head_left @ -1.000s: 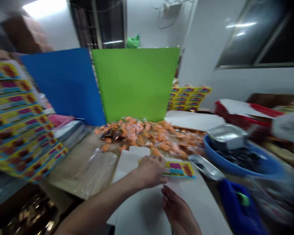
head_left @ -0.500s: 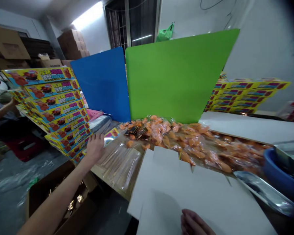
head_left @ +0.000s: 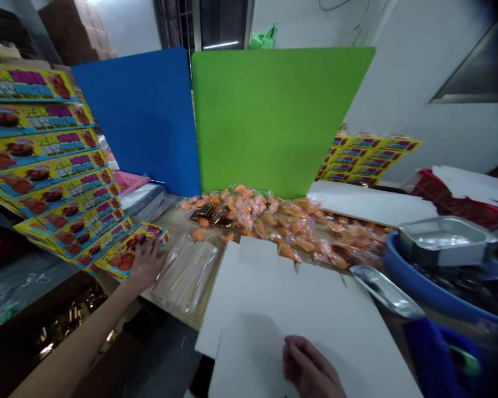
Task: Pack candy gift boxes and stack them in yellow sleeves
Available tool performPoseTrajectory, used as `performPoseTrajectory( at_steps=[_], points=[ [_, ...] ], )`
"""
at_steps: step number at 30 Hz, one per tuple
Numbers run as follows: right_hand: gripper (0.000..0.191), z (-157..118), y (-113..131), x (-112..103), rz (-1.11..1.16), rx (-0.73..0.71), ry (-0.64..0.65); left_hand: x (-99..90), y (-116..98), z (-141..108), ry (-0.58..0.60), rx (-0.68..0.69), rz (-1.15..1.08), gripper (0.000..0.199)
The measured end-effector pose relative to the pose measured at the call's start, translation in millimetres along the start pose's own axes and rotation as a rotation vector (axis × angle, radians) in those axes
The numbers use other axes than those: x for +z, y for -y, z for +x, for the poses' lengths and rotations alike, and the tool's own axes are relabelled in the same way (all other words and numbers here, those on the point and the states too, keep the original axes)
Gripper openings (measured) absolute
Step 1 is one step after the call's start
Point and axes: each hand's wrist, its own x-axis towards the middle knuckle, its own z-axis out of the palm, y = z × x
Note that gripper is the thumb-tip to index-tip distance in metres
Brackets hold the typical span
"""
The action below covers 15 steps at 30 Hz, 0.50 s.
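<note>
My left hand (head_left: 146,268) rests with its fingers spread on the top of a yellow printed food box (head_left: 128,249). That box lies flat at the foot of a tall leaning stack of similar boxes (head_left: 53,166). Just right of the hand are long thin sticks in clear plastic wrap (head_left: 186,273). My right hand (head_left: 309,365) hovers over or rests on white cardboard sheets (head_left: 269,309), with its fingers curled together and nothing visible in them.
Orange pieces in clear wrappers (head_left: 299,226) spread across the table, with dark packets (head_left: 209,214) among them. Behind stand a blue panel (head_left: 145,121) and a green panel (head_left: 265,121). At right are foil trays (head_left: 446,243) and a blue basin (head_left: 423,282). Below left is a carton (head_left: 12,331).
My view has turned to the right. The box under my left hand now lies closer to the stack, its printed top in plain sight. My right hand stays curled over the white sheets.
</note>
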Motion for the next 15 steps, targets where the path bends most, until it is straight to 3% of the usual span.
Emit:
performPoseTrajectory(
  at_steps=[3,5,6,8,10,12,15],
  points=[
    [0.027,0,2,21,-0.285,-0.204,0.126,-6.4,-10,-2,-0.010,0.025,0.002,0.039],
    [0.022,-1,0,45,-0.548,-0.393,0.252,-16.2,-22,-1,-0.039,-0.029,0.014,0.041],
    [0.028,-1,-1,59,-0.691,-0.487,0.319,-22.3,-30,0,-0.063,-0.057,0.018,0.041],
    [0.058,-2,-5,85,-0.988,-0.625,0.447,-35.8,-47,3,-0.118,-0.092,0.011,0.039],
    [0.081,-4,-9,103,-1.255,-0.672,0.514,-49.5,-64,7,-0.159,-0.078,-0.046,0.035],
    [0.073,-3,-11,111,-1.389,-0.656,0.507,-61.3,-81,11,-0.174,-0.018,-0.167,0.030],
    [0.038,0,-8,102,-1.236,-0.630,0.509,-71.8,-101,19,-0.137,0.044,-0.521,0.022]
  ],
)
